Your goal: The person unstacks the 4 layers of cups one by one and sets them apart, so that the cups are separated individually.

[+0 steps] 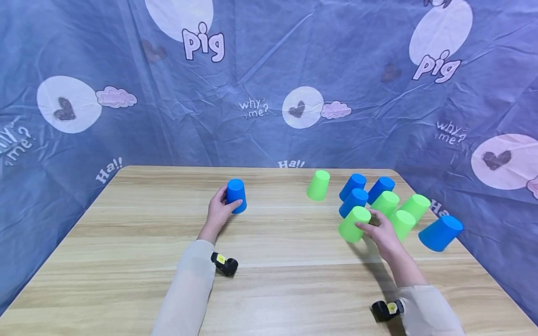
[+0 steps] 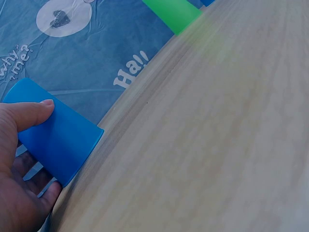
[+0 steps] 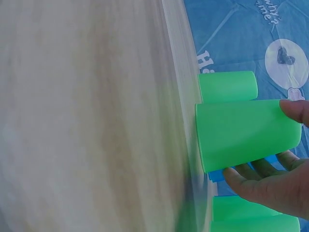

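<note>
Left of the table's middle, my left hand (image 1: 217, 213) grips an upside-down blue cup (image 1: 237, 196), thumb across its near side and fingers curled behind it. In the left wrist view that blue cup (image 2: 58, 130) has its wide rim at the wooden surface. On the right, my right hand (image 1: 383, 235) holds an upside-down green cup (image 1: 354, 225) between thumb and fingers. The right wrist view shows this green cup (image 3: 246, 135) with its rim close to the tabletop, the thumb near its narrow end and the fingers along the other side.
Behind and beside my right hand stand more inverted cups: three blue ones, including a front blue cup (image 1: 353, 202), and three green ones, including a rear green cup (image 1: 415, 208). A lone green cup (image 1: 318, 185) stands farther back; a lone blue cup (image 1: 441, 233) stands near the table's (image 1: 286, 289) right edge.
</note>
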Demonstrator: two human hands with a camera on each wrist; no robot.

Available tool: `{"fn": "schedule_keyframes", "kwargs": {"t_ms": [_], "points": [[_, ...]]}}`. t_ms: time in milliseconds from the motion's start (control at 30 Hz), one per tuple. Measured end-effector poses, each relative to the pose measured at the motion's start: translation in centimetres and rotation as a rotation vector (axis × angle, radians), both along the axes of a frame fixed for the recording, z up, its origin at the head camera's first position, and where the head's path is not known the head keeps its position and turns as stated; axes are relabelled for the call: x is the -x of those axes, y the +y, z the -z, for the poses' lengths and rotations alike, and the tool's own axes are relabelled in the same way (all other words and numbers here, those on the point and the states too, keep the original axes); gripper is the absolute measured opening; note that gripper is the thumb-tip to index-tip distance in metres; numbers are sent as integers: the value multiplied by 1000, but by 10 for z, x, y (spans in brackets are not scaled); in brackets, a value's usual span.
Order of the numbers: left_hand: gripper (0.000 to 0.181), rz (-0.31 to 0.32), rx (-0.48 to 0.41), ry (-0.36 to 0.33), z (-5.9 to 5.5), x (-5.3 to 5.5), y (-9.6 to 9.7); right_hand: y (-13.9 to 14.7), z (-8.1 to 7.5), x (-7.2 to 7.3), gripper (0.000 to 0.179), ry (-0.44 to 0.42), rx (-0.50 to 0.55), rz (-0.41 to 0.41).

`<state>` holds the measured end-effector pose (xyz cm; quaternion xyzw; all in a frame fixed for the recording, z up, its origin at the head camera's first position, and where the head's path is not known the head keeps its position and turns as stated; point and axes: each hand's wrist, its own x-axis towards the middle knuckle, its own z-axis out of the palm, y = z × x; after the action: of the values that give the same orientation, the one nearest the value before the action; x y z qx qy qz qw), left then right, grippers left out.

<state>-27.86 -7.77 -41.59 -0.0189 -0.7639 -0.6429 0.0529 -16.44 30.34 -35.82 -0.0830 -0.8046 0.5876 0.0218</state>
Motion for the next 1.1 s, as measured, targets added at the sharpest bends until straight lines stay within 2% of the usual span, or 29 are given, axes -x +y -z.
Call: {"fn": "schedule_keyframes", "kwargs": {"t_ms": [167, 333, 600, 867, 1100], "points": [[64, 1, -6, -9, -1, 0, -1, 1, -5, 2, 71, -1, 21, -33], [64, 2, -6, -10, -2, -1, -1, 1, -15, 5, 68, 34, 13, -54], [64, -5, 0, -7, -2, -1, 0, -2, -36, 12, 67, 99, -43, -81], [64, 5, -2, -12, -2, -1, -1, -14, -60, 25, 67, 154, -65, -107], [63, 5, 7, -9, -3, -1, 0, -34, -74, 39, 61, 167, -24, -112]]}}
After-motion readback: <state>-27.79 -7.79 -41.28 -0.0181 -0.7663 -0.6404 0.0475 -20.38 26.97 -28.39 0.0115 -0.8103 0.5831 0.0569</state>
